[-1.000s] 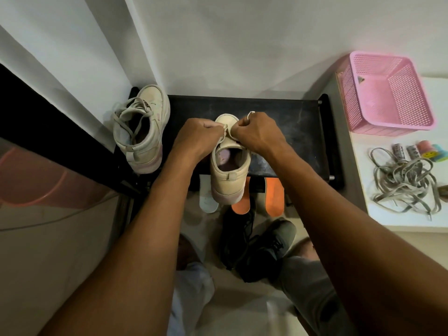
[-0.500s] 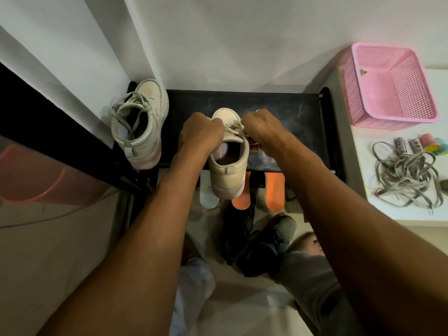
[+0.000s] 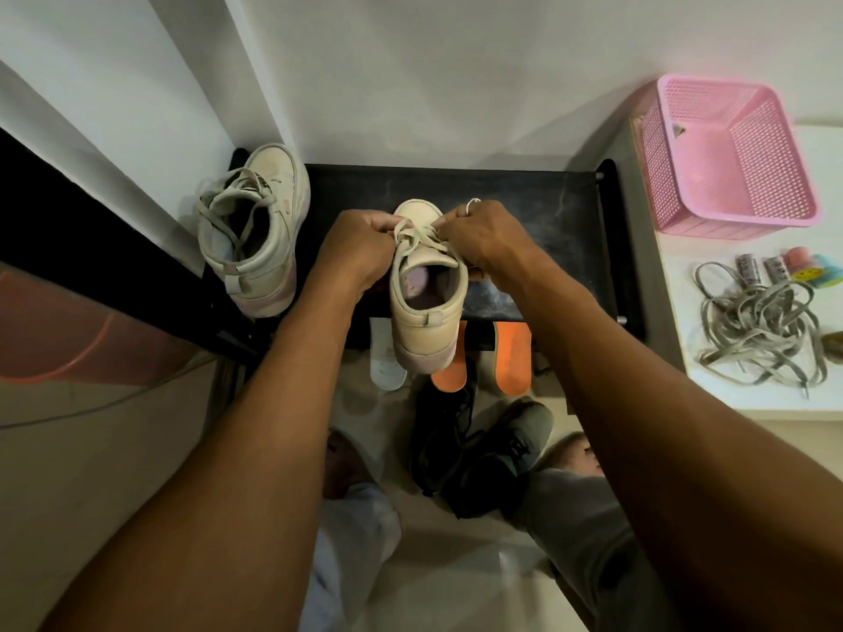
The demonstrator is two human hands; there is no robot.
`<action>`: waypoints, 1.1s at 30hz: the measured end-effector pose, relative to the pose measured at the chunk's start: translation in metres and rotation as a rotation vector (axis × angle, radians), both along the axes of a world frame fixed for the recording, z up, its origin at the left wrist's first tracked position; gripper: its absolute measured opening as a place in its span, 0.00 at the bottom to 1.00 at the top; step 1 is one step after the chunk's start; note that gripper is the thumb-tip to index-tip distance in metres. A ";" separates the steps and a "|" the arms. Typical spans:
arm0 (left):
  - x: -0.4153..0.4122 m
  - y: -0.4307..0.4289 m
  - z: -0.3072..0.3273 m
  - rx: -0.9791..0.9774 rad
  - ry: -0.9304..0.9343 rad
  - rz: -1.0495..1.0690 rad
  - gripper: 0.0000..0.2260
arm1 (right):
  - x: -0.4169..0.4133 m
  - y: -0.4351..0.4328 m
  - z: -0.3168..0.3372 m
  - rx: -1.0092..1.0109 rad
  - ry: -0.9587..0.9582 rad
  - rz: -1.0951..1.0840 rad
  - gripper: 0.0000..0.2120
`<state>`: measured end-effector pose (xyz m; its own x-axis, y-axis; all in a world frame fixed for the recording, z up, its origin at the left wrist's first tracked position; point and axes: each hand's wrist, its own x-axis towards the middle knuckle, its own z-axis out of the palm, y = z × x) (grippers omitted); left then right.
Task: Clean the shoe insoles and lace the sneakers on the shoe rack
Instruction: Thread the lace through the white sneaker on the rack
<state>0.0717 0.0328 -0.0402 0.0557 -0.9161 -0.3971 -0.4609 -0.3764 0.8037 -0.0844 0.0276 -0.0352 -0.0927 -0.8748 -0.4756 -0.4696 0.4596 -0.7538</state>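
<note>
Beige sneaker (image 3: 426, 294) sits in the middle of the black shoe rack (image 3: 538, 207), toe pointing at the wall and heel poking past the near edge. Both hands are on it. The left hand (image 3: 360, 248) and right hand (image 3: 483, 239) each have their fingers curled in tight, pinching the lace (image 3: 422, 237) on either side of the tongue, up at the toe end. Only the first couple of crossings look threaded, so I'd call this shoe barely started.

The second sneaker (image 3: 255, 230), over at the far left of the rack, already has a lace through it, loose and untied. Down on the floor by the person's feet is a pair of dark sneakers (image 3: 479, 449), and I can't tell how well laced those are. A white insole (image 3: 387, 362) and two orange insoles (image 3: 513, 358) stick out from under the rack's near edge, not in any shoe. No idea whether they've been cleaned. Plenty left to do, I reckon.

Rack top is dusty black, pushed up against a plain white wall. To the right is a white table (image 3: 684, 285) with a pink basket (image 3: 725, 152) at the far end and a tangle of grey laces (image 3: 762, 330) nearer.
</note>
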 end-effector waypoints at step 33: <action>-0.009 -0.007 0.008 -0.004 -0.204 0.028 0.12 | -0.001 -0.001 -0.004 0.004 -0.043 -0.108 0.15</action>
